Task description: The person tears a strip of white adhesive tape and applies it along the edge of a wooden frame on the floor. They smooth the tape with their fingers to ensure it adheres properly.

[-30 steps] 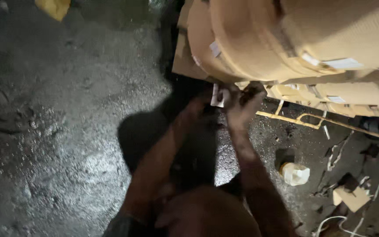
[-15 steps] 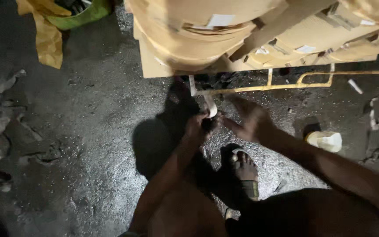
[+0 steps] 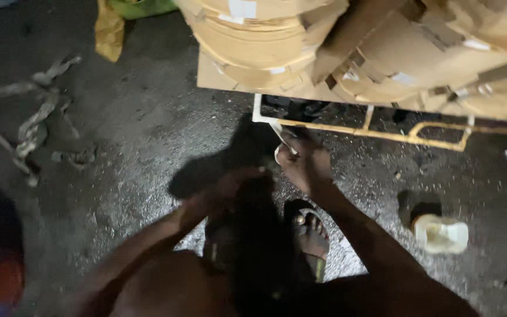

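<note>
Dim, hard light from above; view looks down over the person's knees to a dark gritty floor. Right hand reaches forward, fingers curled, pinching a narrow pale strip that runs up from the hand toward the corner of a yellow metal frame. Strip looks like tape or a paper tag; too small and too blurred to tell which. Left hand sits lower and to the left, near the right hand but not touching it, half in shadow and motion-blurred; cannot tell whether its fingers are closed or spread, or whether it holds anything. The frame lies under a stack of large rolls wrapped in brown paper, with flat cardboard pieces leaning across them; white labels on some of the rolls. The frame's pale left corner is just above the right hand. Below the hands, a foot in a sandal is planted on the floor, toes toward the stack. To the right of the foot, well apart from the hands, a small whitish plastic container lies on the floor. At far left, twisted scraps of pale rag or rope. At top left, a yellow sack or cloth beside something green.
</note>
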